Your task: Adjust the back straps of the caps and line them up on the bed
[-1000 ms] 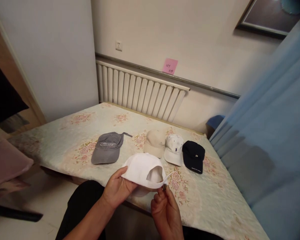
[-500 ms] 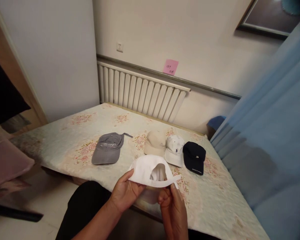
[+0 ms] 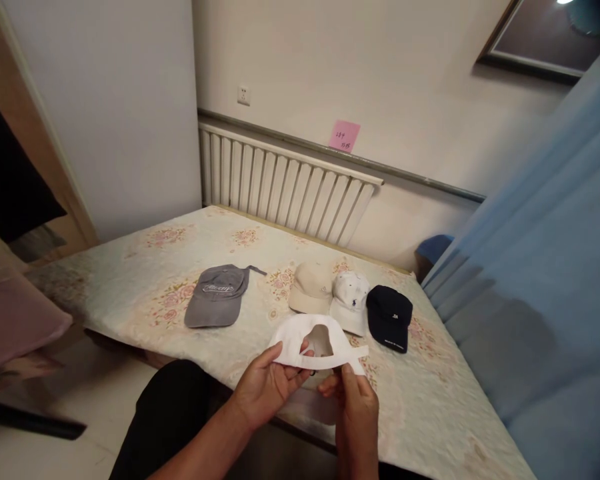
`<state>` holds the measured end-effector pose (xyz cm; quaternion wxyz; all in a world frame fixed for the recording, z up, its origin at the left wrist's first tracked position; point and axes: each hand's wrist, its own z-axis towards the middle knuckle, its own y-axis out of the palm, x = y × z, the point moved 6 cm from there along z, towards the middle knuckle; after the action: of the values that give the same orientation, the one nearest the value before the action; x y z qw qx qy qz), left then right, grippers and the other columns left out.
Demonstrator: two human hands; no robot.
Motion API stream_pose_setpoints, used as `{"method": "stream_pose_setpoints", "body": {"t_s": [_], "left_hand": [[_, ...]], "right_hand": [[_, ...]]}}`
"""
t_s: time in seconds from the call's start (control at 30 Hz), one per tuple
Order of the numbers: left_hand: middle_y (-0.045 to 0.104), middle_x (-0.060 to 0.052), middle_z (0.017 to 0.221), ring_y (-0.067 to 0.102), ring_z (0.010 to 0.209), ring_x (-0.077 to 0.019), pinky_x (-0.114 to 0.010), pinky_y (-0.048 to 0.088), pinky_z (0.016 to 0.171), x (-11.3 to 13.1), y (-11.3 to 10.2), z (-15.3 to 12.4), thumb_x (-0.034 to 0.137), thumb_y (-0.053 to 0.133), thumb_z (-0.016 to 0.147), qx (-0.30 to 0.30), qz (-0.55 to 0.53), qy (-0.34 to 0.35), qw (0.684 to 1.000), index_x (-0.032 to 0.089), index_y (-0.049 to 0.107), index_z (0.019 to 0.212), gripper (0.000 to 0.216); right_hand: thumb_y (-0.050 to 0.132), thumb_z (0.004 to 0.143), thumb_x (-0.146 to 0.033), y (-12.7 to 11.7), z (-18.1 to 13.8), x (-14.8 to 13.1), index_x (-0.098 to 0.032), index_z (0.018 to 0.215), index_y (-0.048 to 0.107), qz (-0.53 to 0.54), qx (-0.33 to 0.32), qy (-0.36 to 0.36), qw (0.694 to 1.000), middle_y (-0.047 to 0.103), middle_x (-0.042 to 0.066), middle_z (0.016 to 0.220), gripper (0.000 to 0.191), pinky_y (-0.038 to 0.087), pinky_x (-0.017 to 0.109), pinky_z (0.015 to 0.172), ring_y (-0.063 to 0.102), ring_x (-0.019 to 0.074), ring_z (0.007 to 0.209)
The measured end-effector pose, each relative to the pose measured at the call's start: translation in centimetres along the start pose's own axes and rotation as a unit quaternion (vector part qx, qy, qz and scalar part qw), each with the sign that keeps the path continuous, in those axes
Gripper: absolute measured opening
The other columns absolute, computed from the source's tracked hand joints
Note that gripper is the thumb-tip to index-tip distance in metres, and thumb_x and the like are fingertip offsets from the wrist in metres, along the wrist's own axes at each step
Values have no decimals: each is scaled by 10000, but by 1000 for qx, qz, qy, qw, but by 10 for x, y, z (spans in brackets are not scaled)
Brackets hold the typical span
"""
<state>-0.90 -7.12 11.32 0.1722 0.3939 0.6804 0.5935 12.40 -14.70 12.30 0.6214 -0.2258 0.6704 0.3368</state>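
A white baseball cap [image 3: 290, 338] is held over the bed's near edge, its back opening and strap facing me. My left hand [image 3: 265, 390] grips the cap's left side, with fingertips showing inside the back opening. My right hand [image 3: 355, 397] pinches the strap at the right, and the strap's loose end sticks out past it. Beyond lie a beige cap [image 3: 309, 288], a white cap with a small dark logo [image 3: 349, 300] and a black cap [image 3: 389, 317], side by side. A grey cap [image 3: 217, 297] with white lettering rests apart on the left.
The bed [image 3: 180, 230] has a floral cover. Behind it are a white radiator [image 3: 285, 183] and a wall with a pink note [image 3: 345, 136]. A blue curtain [image 3: 540, 267] hangs along the right side. A pink-covered piece of furniture [image 3: 20, 323] stands at the left.
The white cap in my hands has shifted slightly right. My left fingertips now show through its back opening, and my right hand has moved up a little along the strap.
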Motion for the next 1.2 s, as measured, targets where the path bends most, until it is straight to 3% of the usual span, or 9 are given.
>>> {"method": "stream_pose_setpoints", "body": {"t_s": [0.2,0.6,0.77,0.9,1.03,1.2], "left_hand": [[700,-108,980,673,858,-211,-352,515,800,-4,-6,6,182,550,856,23,9,0,1000,120,543,1085,237],[668,-23,726,633,614,-133,-253,504,599,-2,-20,21,151,575,841,57,5,5,998,127,594,994,156],[660,-21,712,624,602,-122,-233,489,580,-2,-15,35,199,585,844,28,12,-4,1000,130,603,933,114],[647,-17,695,595,548,-99,-199,458,528,-5,-23,43,225,589,844,53,21,-12,998,131,599,967,155],[583,5,593,534,467,-74,-171,419,480,-6,-37,45,239,564,863,91,33,-9,995,126,589,972,159],[538,23,559,506,441,-61,-151,386,443,-3,-49,44,226,547,872,102,42,3,994,134,577,920,108]], "right_hand": [[553,786,-547,-1,5,2,-176,570,617,-87,5,-25,996,649,26,561,434,431,296,640,580,172,562],[533,790,-549,6,12,9,-174,581,626,-152,-3,-27,988,660,36,582,439,428,296,647,594,185,589],[544,788,-518,7,21,-10,-182,588,644,-199,14,-90,976,666,44,601,405,415,298,655,592,191,608],[569,772,-501,11,28,-9,-198,573,639,-229,11,-133,964,657,37,586,370,393,289,628,573,181,592],[557,777,-486,16,33,16,-189,596,636,-206,-22,-57,977,657,32,580,357,419,283,610,585,173,573],[560,758,-491,16,38,44,-139,801,673,-112,-40,38,992,651,22,563,373,451,283,565,598,173,540]]}}
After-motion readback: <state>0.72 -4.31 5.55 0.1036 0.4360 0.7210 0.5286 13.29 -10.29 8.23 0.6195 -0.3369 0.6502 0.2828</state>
